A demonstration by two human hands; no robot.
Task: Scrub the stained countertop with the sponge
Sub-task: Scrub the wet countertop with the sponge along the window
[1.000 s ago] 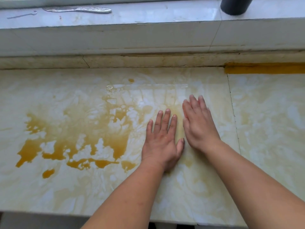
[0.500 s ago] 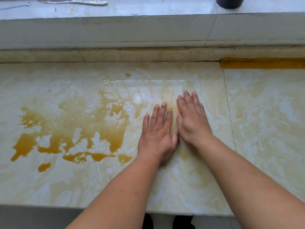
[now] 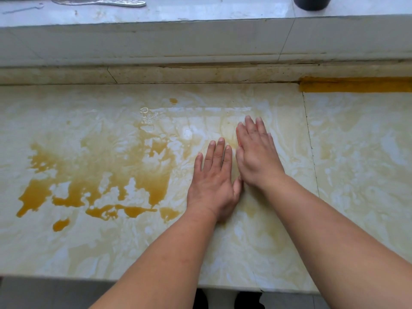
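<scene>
The marble-patterned countertop (image 3: 256, 248) carries a wide orange-brown liquid stain (image 3: 98, 175) over its left half, with pooled drips along the stain's near edge. My left hand (image 3: 213, 186) lies flat, palm down, just right of the stain. Beside it and slightly farther back, my right hand (image 3: 256, 157) is also flat, and the left thumb touches it. Neither hand holds anything. A faint wet rectangular outline (image 3: 196, 109) runs behind the fingers. I cannot tell whether a thin sheet lies under the hands. No sponge is visible.
A raised ledge (image 3: 200, 41) runs along the back. On it lie a silvery flat utensil (image 3: 104, 1) at the left and a dark cylinder (image 3: 312, 2) at the right. An orange strip (image 3: 356, 84) marks the back right. A seam (image 3: 310, 139) divides the counter slabs.
Both hands have drawn closer together, so the left thumb now touches the right hand. They stay flat on the same spot. The view has shifted slightly.
</scene>
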